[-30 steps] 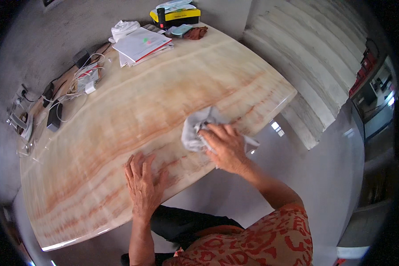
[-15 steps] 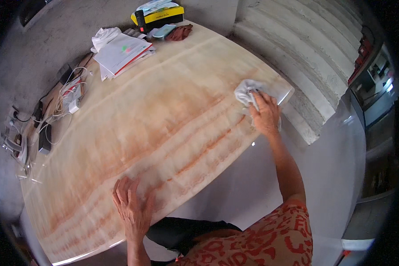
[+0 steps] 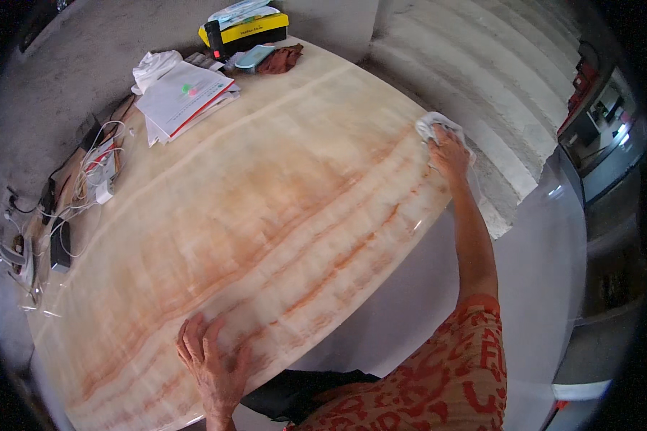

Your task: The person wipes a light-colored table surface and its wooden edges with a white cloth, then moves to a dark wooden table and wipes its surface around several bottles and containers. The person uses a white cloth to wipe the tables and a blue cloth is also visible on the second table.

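At the right end of the marbled table (image 3: 266, 179), my right hand (image 3: 449, 152) is closed on a white cloth (image 3: 431, 123). The cloth is bunched under my fingers at the table's edge, and part of it shows along the hand's right side. My left hand (image 3: 212, 359) rests near the table's front edge, fingers spread over the cream and orange-brown surface, holding nothing.
Papers (image 3: 183, 100) and a white crumpled bag (image 3: 154, 68) lie at the back left, near a yellow-black box (image 3: 255, 30), a black bottle (image 3: 214, 39) and brown fabric (image 3: 280, 59). Cables and a black adapter (image 3: 60, 244) line the left edge. Concrete steps (image 3: 467, 86) rise beyond the right end.
My right hand has slid the cloth toward the far right, onto the table's edge. The left hand stays nearly in place on the table. The view has shifted slightly.
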`<act>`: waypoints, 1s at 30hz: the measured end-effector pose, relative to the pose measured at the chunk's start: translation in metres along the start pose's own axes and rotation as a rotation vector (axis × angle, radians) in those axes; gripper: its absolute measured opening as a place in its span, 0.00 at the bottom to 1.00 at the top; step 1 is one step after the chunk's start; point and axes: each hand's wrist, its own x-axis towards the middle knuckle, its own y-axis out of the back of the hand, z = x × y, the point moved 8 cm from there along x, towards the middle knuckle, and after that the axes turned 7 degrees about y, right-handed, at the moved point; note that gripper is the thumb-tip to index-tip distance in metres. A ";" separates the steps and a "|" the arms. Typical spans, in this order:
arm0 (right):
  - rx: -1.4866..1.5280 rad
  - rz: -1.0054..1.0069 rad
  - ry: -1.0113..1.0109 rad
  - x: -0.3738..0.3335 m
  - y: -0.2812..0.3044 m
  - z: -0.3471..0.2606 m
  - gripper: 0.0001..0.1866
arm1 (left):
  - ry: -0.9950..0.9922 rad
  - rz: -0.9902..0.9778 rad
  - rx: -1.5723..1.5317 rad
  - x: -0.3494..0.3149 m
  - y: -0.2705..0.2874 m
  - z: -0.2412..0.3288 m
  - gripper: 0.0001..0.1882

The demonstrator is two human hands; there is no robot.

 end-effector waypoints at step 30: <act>0.159 -0.082 0.186 0.082 -0.035 -0.129 0.32 | -0.097 -0.153 0.118 0.000 -0.007 0.004 0.46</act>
